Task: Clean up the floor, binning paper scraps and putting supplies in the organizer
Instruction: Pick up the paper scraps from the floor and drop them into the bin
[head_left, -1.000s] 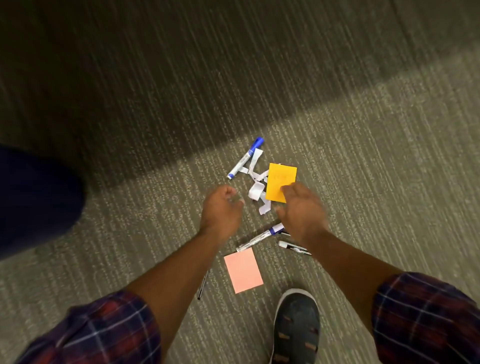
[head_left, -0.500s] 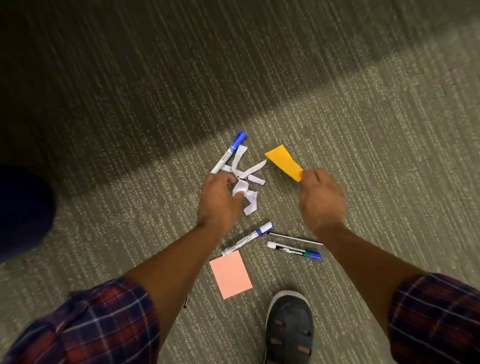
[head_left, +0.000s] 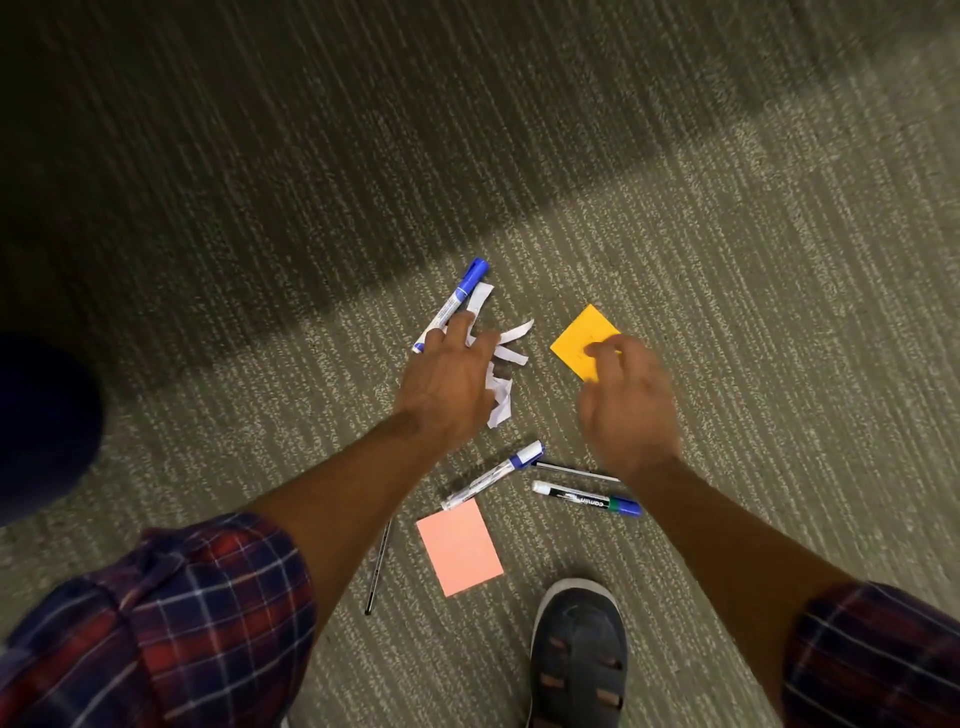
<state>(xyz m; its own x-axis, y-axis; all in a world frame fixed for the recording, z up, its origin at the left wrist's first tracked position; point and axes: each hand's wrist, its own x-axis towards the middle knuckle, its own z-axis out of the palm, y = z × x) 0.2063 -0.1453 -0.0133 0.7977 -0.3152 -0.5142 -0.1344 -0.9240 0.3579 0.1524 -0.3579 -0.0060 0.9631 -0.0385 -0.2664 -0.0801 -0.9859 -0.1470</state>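
The left hand (head_left: 447, 379) hovers with fingers spread over the torn white paper scraps (head_left: 500, 402) on the striped carpet floor (head_left: 727, 312), one fingertip against a blue-capped white marker (head_left: 452, 306). The right hand (head_left: 623, 400) curls its fingers over the near corner of the orange square sticky note (head_left: 584, 338); whether it is pinching or only resting, I cannot tell.

The scraps are best raked into one bunch, leaving that marker out. A second white marker (head_left: 493, 475), a black-barrelled marker (head_left: 587, 501), two thin pens (head_left: 378, 566) and a pink sticky note (head_left: 460, 553) lie nearer the dark shoe (head_left: 579, 654). No bin or organizer shows.

Office-type interior. Low-pile ribbed commercial carpet (head_left: 727, 249) extends beyond the fingers (head_left: 460, 330); whiteboard markers (head_left: 587, 501), pens (head_left: 378, 566) and a pink sticky note (head_left: 460, 553) lie wrist-side of them; an orange sticky note (head_left: 582, 335) sits at the right fingertips (head_left: 597, 352).
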